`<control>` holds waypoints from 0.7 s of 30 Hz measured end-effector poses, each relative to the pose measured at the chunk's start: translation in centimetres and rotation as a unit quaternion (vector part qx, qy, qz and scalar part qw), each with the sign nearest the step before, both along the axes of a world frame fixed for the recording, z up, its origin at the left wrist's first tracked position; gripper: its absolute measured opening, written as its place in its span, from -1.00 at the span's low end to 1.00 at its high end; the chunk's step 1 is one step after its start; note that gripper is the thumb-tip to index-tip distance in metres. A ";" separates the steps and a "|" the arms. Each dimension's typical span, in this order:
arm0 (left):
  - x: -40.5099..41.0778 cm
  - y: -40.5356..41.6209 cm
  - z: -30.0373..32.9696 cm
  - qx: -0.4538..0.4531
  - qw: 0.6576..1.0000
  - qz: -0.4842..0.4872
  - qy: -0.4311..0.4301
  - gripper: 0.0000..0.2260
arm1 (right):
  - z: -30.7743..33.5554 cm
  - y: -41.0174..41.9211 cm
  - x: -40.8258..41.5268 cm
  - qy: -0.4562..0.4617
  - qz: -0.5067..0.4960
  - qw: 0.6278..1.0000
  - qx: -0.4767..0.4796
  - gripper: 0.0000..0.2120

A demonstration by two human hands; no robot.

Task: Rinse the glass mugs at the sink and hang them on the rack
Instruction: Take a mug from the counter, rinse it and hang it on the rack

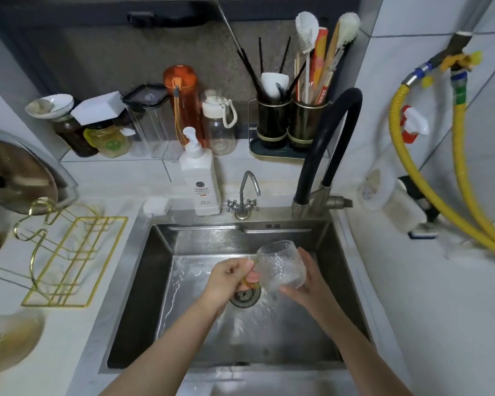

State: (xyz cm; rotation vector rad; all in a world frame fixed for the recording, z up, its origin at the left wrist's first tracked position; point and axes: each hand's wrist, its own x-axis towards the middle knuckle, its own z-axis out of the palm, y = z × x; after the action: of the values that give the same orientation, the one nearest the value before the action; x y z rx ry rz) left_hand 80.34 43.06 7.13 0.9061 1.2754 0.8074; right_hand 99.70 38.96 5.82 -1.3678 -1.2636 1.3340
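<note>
A clear textured glass mug [280, 262] is held tilted over the steel sink [160, 252], above the drain [245, 297]. My left hand [229, 277] pinches its gold-tinted handle. My right hand [306, 281] cups the mug's far side and base. Water wets the sink floor below. The gold wire rack [69, 252] stands on the counter to the left of the sink, with nothing hanging on its hooks. Another glass [9, 335] shows blurred at the lower left edge.
A black flexible faucet [332, 144] arches over the sink's back right; a small chrome tap [247, 192] and a white soap pump bottle [199, 178] stand behind the sink. Jars, bottles and utensil holders [292, 121] line the back. A pot lid [15, 172] lies left.
</note>
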 end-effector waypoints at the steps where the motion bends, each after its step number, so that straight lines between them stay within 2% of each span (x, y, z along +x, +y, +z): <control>1: 0.2 -0.4 0.0 -0.003 1.000 0.014 -0.003 -0.87 | 0.0 -0.7 -0.4 -0.010 -0.018 1.000 0.011 -0.31; 5: -0.4 -2.2 -0.2 -0.017 0.996 0.061 -0.057 -0.83 | -0.3 -3.0 -3.3 -0.035 -0.095 0.994 0.033 -0.34; 7: -1.6 -2.9 -0.2 0.000 0.994 0.078 -0.080 -0.72 | -0.4 -2.7 -4.8 -0.025 -0.125 0.991 0.031 -0.39; 10: -2.3 -2.9 0.1 0.075 0.997 0.024 0.006 -0.57 | 0.8 -1.8 -6.1 -0.019 -0.138 0.990 -0.003 -0.38; 13: -1.2 -3.4 0.5 0.103 0.993 -0.046 0.034 -0.63 | 1.5 -2.5 -5.5 -0.050 -0.145 0.987 -0.049 -0.36; 18: -2.5 -4.5 -0.5 0.039 0.998 -0.039 -0.007 -0.69 | 2.0 -4.7 -6.4 -0.126 -0.092 0.987 -0.041 -0.41; 21: -3.9 -4.4 -0.4 -0.010 0.999 -0.036 -0.018 -0.69 | 1.7 -4.3 -7.4 -0.188 -0.082 0.976 -0.079 -0.31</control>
State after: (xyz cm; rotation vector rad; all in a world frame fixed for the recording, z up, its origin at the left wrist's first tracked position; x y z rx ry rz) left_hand 76.44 38.70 6.76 0.9137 1.2106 0.7498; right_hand 92.32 34.64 7.55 -1.8612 -1.2725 1.1136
